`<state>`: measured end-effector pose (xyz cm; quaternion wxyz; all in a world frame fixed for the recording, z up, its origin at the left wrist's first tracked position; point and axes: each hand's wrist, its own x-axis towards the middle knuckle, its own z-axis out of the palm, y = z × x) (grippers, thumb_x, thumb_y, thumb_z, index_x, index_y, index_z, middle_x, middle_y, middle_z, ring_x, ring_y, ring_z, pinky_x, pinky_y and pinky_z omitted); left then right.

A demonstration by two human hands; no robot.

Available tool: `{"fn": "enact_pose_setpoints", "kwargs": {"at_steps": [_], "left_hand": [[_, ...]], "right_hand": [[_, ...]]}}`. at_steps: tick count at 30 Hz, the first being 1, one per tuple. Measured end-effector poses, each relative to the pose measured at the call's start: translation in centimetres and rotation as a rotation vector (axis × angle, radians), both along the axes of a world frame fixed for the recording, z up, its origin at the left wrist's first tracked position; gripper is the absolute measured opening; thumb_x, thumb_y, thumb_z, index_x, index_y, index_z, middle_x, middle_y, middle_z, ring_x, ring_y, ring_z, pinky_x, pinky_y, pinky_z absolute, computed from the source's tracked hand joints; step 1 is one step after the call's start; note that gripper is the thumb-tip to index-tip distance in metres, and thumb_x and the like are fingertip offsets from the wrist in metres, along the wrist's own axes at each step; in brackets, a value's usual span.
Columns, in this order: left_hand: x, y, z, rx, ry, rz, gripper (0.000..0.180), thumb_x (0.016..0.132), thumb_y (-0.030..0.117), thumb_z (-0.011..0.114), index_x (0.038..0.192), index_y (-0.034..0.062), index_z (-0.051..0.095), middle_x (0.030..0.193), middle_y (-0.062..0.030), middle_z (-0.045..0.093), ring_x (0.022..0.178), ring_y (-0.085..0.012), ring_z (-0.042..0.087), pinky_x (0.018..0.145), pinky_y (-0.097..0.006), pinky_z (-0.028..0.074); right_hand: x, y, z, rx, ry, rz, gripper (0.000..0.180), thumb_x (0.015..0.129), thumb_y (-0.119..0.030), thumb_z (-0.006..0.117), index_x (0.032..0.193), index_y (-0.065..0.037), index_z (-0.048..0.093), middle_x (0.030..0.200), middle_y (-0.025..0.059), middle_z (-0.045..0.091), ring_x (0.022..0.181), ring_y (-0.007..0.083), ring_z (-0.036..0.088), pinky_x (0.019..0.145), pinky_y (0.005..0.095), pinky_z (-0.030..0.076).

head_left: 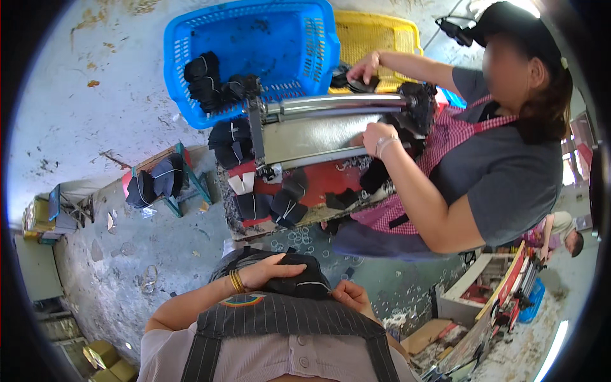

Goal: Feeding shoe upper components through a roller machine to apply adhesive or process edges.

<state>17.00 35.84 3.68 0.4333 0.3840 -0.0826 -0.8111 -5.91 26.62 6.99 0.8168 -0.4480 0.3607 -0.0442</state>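
Note:
In front of my apron I hold a bundle of dark, flat pieces (304, 262), with a thin white band (312, 284) running across it. My left hand (270, 270), with yellow bangles at the wrist, is closed over the bundle's upper left side, thumb on top. At the bundle's right edge my right hand (352, 297) is closed in a pinch at the end of the white band. Similar banded dark bundles (287, 208) lie ahead on a red-topped table (270, 190). Whether the pieces are cloth or leather I cannot tell.
A co-worker (503, 165) works at a roller machine (318, 137) on the table. Behind are a blue basket (251, 14) and a yellow basket (375, 22). Left stands a small stool (181, 156) with bundles. White rings (293, 240) litter the floor; another machine (503, 293) stands right.

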Motion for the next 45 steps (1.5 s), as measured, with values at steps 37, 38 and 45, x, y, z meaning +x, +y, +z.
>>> {"fn": "enact_pose_setpoints", "kwargs": {"at_steps": [37, 38, 45], "left_hand": [[-6.2, -17.7, -16.2, 0.311, 0.047, 0.598, 0.034, 0.086, 0.035, 0.059, 0.105, 0.0077, 0.053, 0.105, -0.0069, 0.055, 0.089, -0.0205, 0.056, 0.074, -0.036, 0.048], [-5.2, -16.0, -13.3, 0.208, -0.065, 0.466, 0.032, 0.086, 0.031, 0.060, 0.105, 0.0078, 0.052, 0.102, -0.0066, 0.055, 0.086, -0.0191, 0.056, 0.074, -0.034, 0.049], [11.5, -12.2, 2.7, -0.918, -2.114, 0.270, 0.030, 0.081, 0.014, 0.062, 0.106, 0.0004, 0.051, 0.107, -0.0147, 0.048, 0.098, -0.0284, 0.050, 0.082, -0.034, 0.043]], "right_hand": [[8.9, -16.3, -22.6, -1.192, 0.735, -0.241, 0.040, 0.076, -0.030, 0.066, 0.093, 0.005, 0.057, 0.090, 0.0261, 0.057, 0.087, 0.0401, 0.057, 0.076, 0.0448, 0.047], [9.3, -15.7, -22.3, -1.273, 0.832, -0.187, 0.035, 0.076, -0.027, 0.066, 0.095, 0.001, 0.056, 0.093, 0.0202, 0.056, 0.090, 0.0365, 0.055, 0.077, 0.0425, 0.046], [10.9, -13.0, -19.6, -1.388, 0.931, -0.333, 0.026, 0.074, -0.024, 0.067, 0.088, -0.005, 0.057, 0.089, 0.0128, 0.056, 0.087, 0.0299, 0.053, 0.077, 0.0406, 0.042]]}}
